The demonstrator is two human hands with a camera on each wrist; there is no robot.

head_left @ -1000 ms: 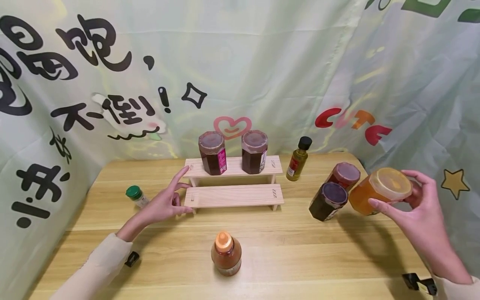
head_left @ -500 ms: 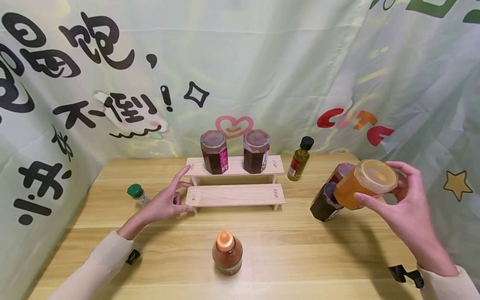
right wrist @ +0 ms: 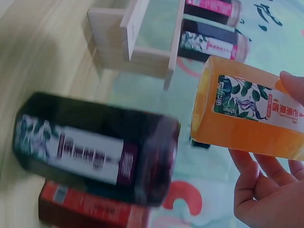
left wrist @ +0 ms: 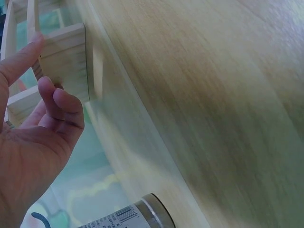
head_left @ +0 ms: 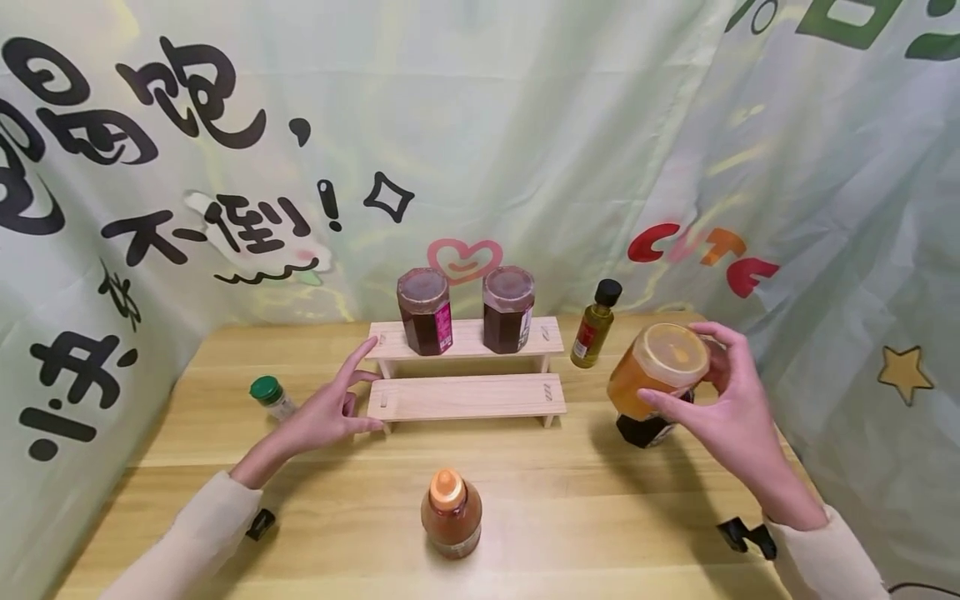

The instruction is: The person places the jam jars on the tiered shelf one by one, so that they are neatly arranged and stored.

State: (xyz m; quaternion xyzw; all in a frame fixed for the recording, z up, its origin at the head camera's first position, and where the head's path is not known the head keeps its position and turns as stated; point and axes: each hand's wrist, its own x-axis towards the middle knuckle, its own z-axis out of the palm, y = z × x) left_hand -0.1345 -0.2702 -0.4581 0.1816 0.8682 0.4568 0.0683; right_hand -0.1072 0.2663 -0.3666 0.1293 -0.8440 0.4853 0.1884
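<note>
In the head view my right hand (head_left: 731, 421) grips an orange jam jar (head_left: 637, 375) near its lid, thumb on one side and fingers on the other, above the table. Its leaf-patterned label faces the right wrist camera. Below it, a dark jam jar (head_left: 640, 432) is partly hidden; the right wrist view also has a red jar (right wrist: 90, 206) beside it. My left hand (head_left: 322, 417) touches the left end of a two-step wooden rack (head_left: 465, 398), index finger at the upper step and thumb near the lower. Two dark jars (head_left: 424, 321) stand on the upper step.
An oil bottle (head_left: 592, 325) with a black cap stands right of the rack. An orange-capped sauce bottle (head_left: 452, 517) is at the front of the table (head_left: 570, 517). The green-capped shaker (head_left: 272, 397) stands behind my left wrist. A printed curtain (head_left: 570, 125) surrounds the table.
My right hand has carried the orange jam jar leftward, from right of the dark and red jars to over them. The left hand stays at the rack.
</note>
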